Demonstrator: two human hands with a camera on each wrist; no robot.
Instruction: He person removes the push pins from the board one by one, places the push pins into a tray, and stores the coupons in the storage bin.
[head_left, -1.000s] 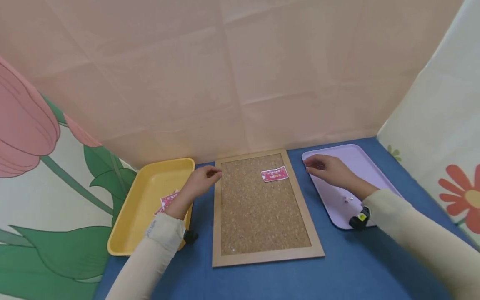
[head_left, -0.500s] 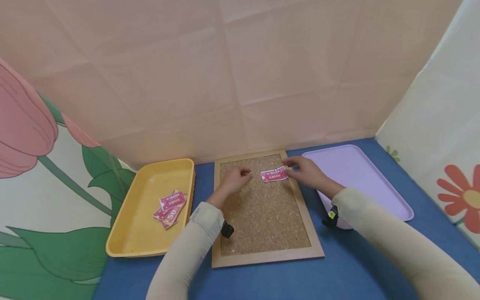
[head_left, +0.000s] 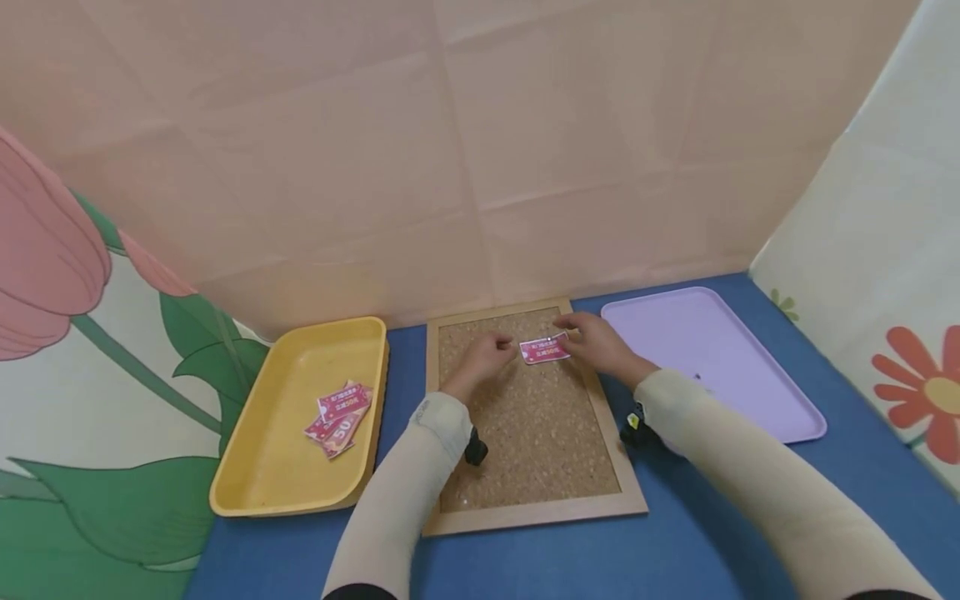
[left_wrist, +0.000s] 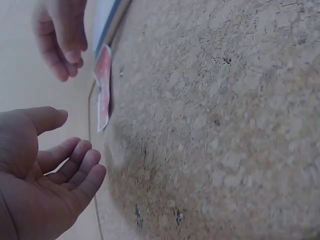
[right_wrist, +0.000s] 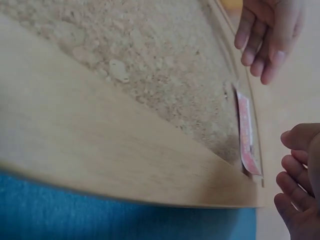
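A pink coupon (head_left: pixel 544 350) with white and yellow print lies at the upper right of the framed cork board (head_left: pixel 532 433). A small pin head shows at its top edge. My left hand (head_left: pixel 486 363) is over the cork just left of the coupon, fingers loosely bent, thumb apart from them, nothing between them in the left wrist view. At the coupon's right end is my right hand (head_left: pixel 597 343). In the right wrist view its thumb and relaxed fingers (right_wrist: pixel 295 180) are apart, with nothing visible between them.
Left of the board, a yellow tray (head_left: pixel 262 450) bears several more pink coupons (head_left: pixel 342 417). To the right lies a lilac tray (head_left: pixel 720 342) with a tiny pin (head_left: pixel 698 377) on it. Blue cloth (head_left: pixel 540 567) covers the table, and a beige backdrop (head_left: pixel 465 167) rises behind.
My right hand has come left from above the lilac tray to the coupon's right end. My left hand has moved right from beside the yellow tray to the coupon's left. The coupon stays in place.
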